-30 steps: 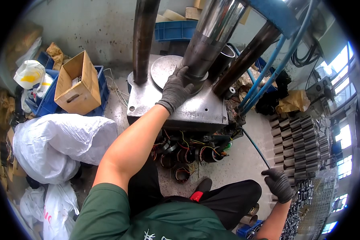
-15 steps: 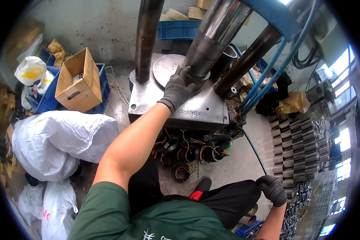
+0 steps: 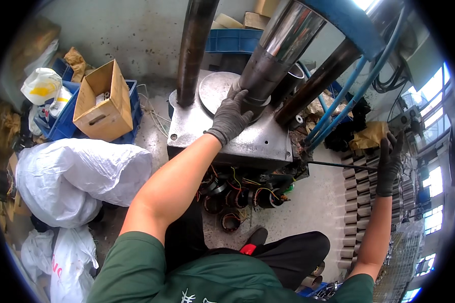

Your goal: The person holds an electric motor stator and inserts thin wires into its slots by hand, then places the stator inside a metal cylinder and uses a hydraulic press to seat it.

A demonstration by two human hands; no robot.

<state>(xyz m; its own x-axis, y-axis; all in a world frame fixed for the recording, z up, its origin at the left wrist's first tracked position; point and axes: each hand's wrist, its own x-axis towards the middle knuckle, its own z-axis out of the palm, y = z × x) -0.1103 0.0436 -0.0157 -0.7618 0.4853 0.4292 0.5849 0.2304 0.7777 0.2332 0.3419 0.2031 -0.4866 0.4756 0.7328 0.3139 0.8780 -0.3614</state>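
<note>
Touching the cylinder [image 3: 262, 74]: one of the hands [image 3: 231, 120]; shirt [image 3: 227, 275] bears white characters [image 3: 188, 297].

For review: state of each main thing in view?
Left black-gloved grip, open, against grey steel cylinder
Thin dark metal rod, extending rightward
Right black-gloved grip, open, at rod's end, contact unclear
Brown rectangular cardboard box, open-topped
Large white sack, creased
Round grey metal plate, flat

A head-worn fisheye looks down and forward from close by onto the press [image 3: 253, 139].

Wkshop: hyd. press [image 3: 263, 76], wired motor pts [image 3: 231, 229], stacked metal cyls [image 3: 361, 202].
</note>
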